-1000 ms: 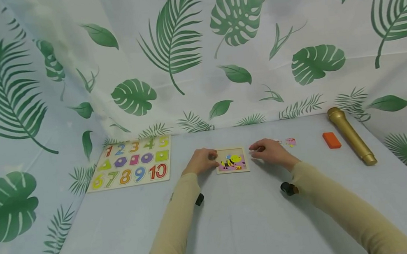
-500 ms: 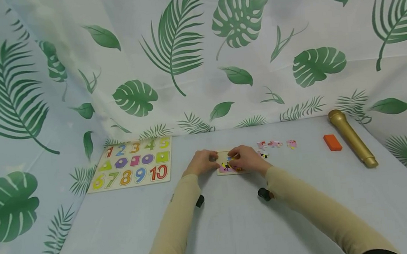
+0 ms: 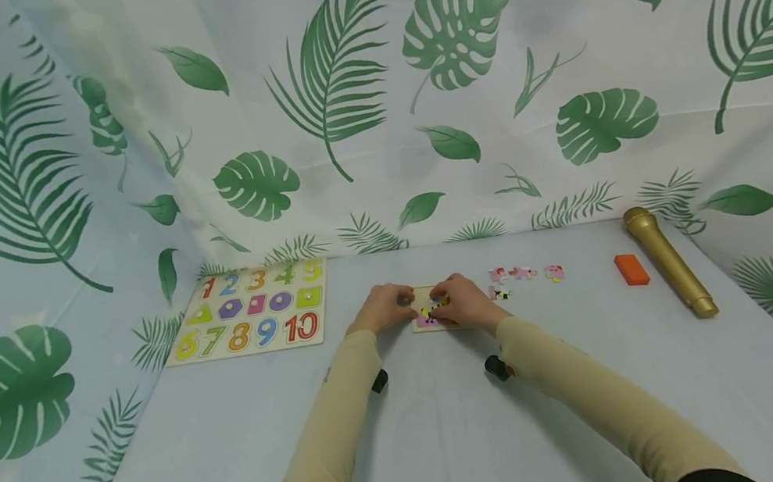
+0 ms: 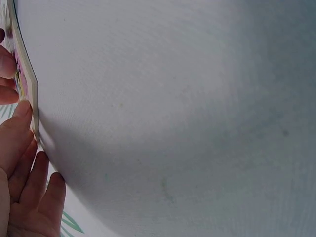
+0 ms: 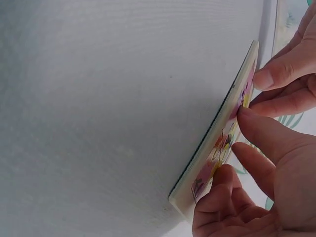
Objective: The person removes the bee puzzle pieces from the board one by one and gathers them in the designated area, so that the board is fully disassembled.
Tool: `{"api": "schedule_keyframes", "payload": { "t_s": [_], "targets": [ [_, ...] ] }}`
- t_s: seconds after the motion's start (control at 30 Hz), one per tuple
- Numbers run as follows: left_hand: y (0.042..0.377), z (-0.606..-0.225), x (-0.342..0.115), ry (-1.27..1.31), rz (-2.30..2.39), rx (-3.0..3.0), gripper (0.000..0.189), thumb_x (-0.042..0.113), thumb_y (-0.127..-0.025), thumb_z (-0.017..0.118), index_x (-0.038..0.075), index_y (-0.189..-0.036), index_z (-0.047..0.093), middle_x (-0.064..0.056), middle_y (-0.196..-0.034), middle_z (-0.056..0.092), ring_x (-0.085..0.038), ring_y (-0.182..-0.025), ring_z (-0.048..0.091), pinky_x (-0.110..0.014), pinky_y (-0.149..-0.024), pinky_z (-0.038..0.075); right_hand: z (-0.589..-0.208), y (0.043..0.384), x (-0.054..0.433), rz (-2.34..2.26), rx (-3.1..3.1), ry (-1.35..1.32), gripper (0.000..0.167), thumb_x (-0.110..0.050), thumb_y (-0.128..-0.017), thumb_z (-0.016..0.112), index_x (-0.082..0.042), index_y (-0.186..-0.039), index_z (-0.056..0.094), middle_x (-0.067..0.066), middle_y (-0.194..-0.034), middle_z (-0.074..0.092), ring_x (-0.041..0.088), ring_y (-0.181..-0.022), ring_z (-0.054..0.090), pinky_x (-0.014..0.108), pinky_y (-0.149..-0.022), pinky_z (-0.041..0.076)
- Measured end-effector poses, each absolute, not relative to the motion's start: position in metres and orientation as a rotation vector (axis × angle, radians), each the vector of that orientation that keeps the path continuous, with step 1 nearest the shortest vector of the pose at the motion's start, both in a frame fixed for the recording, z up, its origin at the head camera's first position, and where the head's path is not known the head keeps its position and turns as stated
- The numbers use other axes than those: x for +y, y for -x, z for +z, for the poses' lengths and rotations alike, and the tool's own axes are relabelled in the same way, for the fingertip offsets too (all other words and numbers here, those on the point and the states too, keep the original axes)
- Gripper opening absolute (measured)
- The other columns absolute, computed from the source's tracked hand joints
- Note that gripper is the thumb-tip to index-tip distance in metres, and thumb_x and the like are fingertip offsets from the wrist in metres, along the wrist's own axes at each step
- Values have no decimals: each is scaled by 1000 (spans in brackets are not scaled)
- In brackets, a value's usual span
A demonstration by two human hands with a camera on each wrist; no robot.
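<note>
Your left hand [image 3: 382, 308] holds the left end of a small picture puzzle board [image 3: 422, 295], thumb on its frame and the other fingers bent at the edge. Your right hand [image 3: 467, 305] is over the board's right part, thumb and bent fingers touching its face with a narrow gap between them; you cannot tell whether they pinch a piece. The board lies mid-worktop [image 3: 449, 431]. Four loose puzzle pieces [image 3: 522, 272] lie right of it, then an orange block [image 3: 632, 270] and a gold microphone [image 3: 670, 262]. A number board [image 3: 311, 342] lies to the left.
</note>
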State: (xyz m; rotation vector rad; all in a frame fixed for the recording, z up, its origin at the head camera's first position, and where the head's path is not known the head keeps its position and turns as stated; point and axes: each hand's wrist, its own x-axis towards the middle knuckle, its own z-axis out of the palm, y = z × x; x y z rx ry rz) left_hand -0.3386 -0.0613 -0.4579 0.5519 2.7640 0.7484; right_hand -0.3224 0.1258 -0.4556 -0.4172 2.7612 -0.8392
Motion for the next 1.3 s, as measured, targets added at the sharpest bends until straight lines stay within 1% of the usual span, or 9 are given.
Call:
{"api": "schedule_keyframes", "payload": {
  "t_s": [0.1, 0.33, 0.9, 1.13, 1.3],
  "targets": [
    [338, -457, -62, -557, 745, 2768, 37, 19, -86, 76, 6, -120, 69, -4, -136, 59, -23, -130, 50, -36, -112, 36, -455, 323, 126, -834, 2760, 403, 37, -20, -90, 72, -1, -121, 66, 18, -122, 55, 32, -112, 53, 49, -103, 43],
    [339, -458, -61, -557, 744, 2768, 37, 19, -86, 76, 5, -120, 69, -5, -136, 59, -23, -130, 50, -36, -111, 37, -456, 323, 126, -834, 2744, 382, 38, -20, -91, 71, -1, -123, 64, 15, -116, 57, 29, -105, 51, 47, -100, 44],
    [340, -461, -60, -566, 730, 2781, 36, 20, -86, 77, 6, -118, 70, -4, -135, 60, -23, -129, 51, -36, -111, 37, -459, 324, 126, -816, 2734, 339, 40, -22, -91, 70, -1, -125, 62, 15, -116, 54, 28, -104, 48, 44, -99, 44],
    [339, -461, -61, -580, 742, 2784, 36, 19, -86, 77, 5, -118, 69, -5, -133, 62, -23, -127, 53, -35, -109, 39, -456, 322, 126, -847, 2718, 312, 37, -23, -91, 71, -4, -121, 62, 14, -113, 53, 27, -104, 46, 43, -95, 45],
    [340, -462, -61, -560, 766, 2778, 37, 19, -86, 77, 6, -120, 69, -5, -130, 64, -22, -125, 55, -36, -108, 40, -455, 321, 126, -861, 2736, 338, 36, -22, -90, 71, -3, -120, 62, 14, -112, 55, 28, -103, 47, 44, -93, 45]
  ]
}}
